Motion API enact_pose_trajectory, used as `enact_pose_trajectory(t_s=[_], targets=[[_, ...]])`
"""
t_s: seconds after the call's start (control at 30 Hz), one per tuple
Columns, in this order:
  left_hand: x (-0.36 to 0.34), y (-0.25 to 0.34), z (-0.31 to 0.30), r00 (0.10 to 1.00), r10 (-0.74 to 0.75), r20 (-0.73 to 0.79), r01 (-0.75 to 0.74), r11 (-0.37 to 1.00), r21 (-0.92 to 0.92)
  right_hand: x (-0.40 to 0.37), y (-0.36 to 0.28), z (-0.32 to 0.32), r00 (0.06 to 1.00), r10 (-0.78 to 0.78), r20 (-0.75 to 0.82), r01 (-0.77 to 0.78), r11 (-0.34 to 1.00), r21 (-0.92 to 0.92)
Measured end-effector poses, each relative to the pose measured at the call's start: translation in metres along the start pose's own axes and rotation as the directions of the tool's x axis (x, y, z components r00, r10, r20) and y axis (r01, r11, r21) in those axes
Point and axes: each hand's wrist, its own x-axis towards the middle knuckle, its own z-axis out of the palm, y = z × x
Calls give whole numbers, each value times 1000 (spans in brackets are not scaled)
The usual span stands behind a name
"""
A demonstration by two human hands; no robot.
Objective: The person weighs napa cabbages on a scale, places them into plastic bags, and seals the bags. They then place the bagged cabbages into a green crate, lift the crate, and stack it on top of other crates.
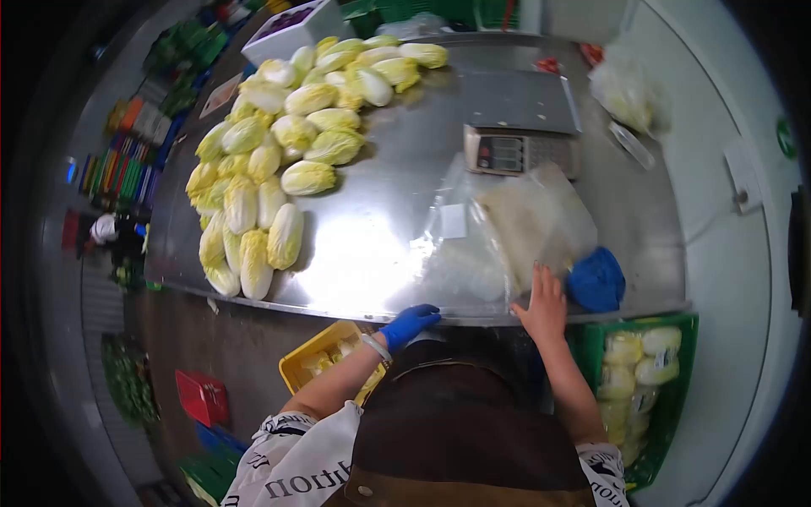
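My left hand (pixel 410 325), in a blue glove, rests at the front edge of the steel table (pixel 372 228); its fingers look drawn together, and whether they hold anything is hidden. Bare, with fingers spread, my right hand (pixel 542 304) lies at the table edge by the lower end of a stack of clear plastic bags (pixel 541 220). Just right of it sits a crumpled blue glove or cloth (pixel 597 280). A digital scale (pixel 522 152) stands behind the bags. Several napa cabbages (pixel 309 98) are piled on the table's left side.
A yellow crate (pixel 293 365) with pale leaves stands below the table edge, left of my body. To the right, a green crate (pixel 683 397) holds wrapped cabbages. A white box (pixel 296 32) and a plastic bag (pixel 623 89) are at the back. Another person (pixel 106 231) is far left.
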Motion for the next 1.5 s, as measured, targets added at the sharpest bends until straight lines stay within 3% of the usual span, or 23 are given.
enact_pose_trajectory(t_s=[0.1,0.17,0.2,0.23,0.3,0.4,0.43,0.5,0.53,0.63,0.7,0.73,0.77,0.83,0.9,0.97,1.03,1.1,1.17,1.27,1.37,1.47,1.5], targets=[[-11,1,-81,974,-12,-224,41,992,123,56,21,92,922,57,382,-65,998,7],[-7,-42,-151,754,197,-627,61,929,366,83,-11,76,978,-19,210,-18,985,170],[-14,-46,-190,611,382,-693,92,836,541,96,-29,60,992,-47,120,17,969,248],[-18,-43,-230,447,565,-693,165,709,685,109,-52,45,964,31,265,-144,897,417],[-21,-37,-293,353,437,-828,244,811,532,122,-99,26,821,88,565,-486,628,608],[1,-56,-366,482,260,-837,321,837,444,126,-150,44,891,-92,445,-179,829,529],[14,-63,-380,537,130,-833,428,809,402,126,-171,43,893,-150,425,-90,865,494],[30,-52,-384,556,50,-830,577,696,428,122,-197,50,859,-303,412,110,896,430],[46,-67,-382,503,141,-853,609,642,466,121,-204,60,819,-394,416,220,886,407],[39,-44,-370,651,200,-732,466,656,593,123,-231,62,704,-507,496,236,827,510],[30,-26,-362,817,298,-494,188,672,716,126,-239,63,658,-539,526,301,828,473],[21,-7,-370,870,295,-394,67,723,688,129,-243,64,634,-553,540,332,826,455],[21,-10,-384,779,378,-501,-32,821,570,134,-245,65,616,-550,564,347,832,433],[38,-30,-449,330,454,-828,-235,889,394,144,-248,68,581,-535,613,370,845,386],[18,-2,-529,150,264,-953,-175,955,238,155,-251,77,570,-573,589,429,819,382],[29,1,-596,49,478,-877,63,875,480,167,-260,82,548,-587,596,466,806,366],[36,34,-634,317,541,-779,398,669,627,183,-278,83,506,-611,609,493,784,377],[62,49,-662,524,572,-631,427,464,776,197,-295,84,483,-625,613,500,772,393],[100,45,-692,600,707,-374,465,73,882,211,-309,89,476,-639,604,493,763,418],[131,55,-714,749,569,-338,329,124,936,229,-318,93,492,-603,628,495,787,367],[145,81,-711,782,391,-484,351,365,862,244,-317,103,490,-570,659,481,808,341],[140,85,-680,501,727,-469,12,536,844,256,-316,105,559,-514,651,232,851,472],[135,91,-662,389,784,-484,-136,569,811,261,-317,110,595,-449,666,-34,814,580]])
